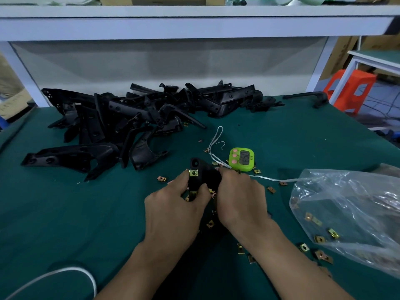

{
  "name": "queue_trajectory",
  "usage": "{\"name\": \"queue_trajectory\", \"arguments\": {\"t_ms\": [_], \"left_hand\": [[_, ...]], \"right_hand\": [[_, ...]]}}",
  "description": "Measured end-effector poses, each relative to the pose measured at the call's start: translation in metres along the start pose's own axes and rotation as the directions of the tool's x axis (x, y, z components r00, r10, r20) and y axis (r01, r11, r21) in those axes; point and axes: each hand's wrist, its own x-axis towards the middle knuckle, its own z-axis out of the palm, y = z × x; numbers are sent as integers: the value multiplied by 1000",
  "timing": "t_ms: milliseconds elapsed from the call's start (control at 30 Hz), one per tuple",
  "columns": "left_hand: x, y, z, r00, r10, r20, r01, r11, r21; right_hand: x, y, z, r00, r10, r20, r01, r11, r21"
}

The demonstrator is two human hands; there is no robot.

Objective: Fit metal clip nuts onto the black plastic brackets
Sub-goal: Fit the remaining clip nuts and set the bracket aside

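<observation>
Just below the centre of the frame, the fingers (pixel 183 177) of the left hand (pixel 173 204) curl round the left edge of a black plastic bracket (pixel 206 176), with the thumb pressed against its lower part. The right hand (pixel 240 195) grips the same bracket from the right, its fingers (pixel 227 174) folded over the edge. The bracket is held just above the table (pixel 65 213). A brass-coloured clip nut (pixel 193 173) sits on the bracket's left edge, beside the left fingertips. Loose clip nuts (pixel 304 247) lie scattered on the green table around and below the hands. Right of the hands, a clear plastic bag (pixel 346 202) holds more of them. Just above the right hand stands a green digital timer (pixel 241 159), with a white string (pixel 216 144) looping past it. A pile of black brackets (pixel 129 118) fills the upper left of the table, under a white shelf (pixel 194 24). An orange stool (pixel 350 89) stands at the upper right, and a white cable (pixel 65 272) curves in the lower left.
</observation>
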Motion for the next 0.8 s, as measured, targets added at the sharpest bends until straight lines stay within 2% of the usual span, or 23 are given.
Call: {"name": "queue_trajectory", "arguments": {"t_ms": [200, 433, 567, 667, 800], "left_hand": [[1, -3, 2, 998, 21, 67, -17, 998, -59], [3, -4, 5, 994, -107, 38, 109, 993, -49], [8, -12, 3, 999, -42, -26, 43, 998, 46], [13, -15, 0, 1000, 12, -22, -9, 994, 111], [18, -12, -7, 999, 50, -6, -50, 998, 45]], "right_hand": [[-1, 1, 0, 1000, -5, 19, 6, 1000, -24], [-3, 2, -1, 999, -28, 33, 30, 998, -55], [-3, -4, 2, 999, -39, 28, 41, 998, -51], [-4, -12, 6, 999, -27, 31, 28, 1000, -6], [-2, -5, -4, 998, -70, -1, 70, 987, 147]]}}
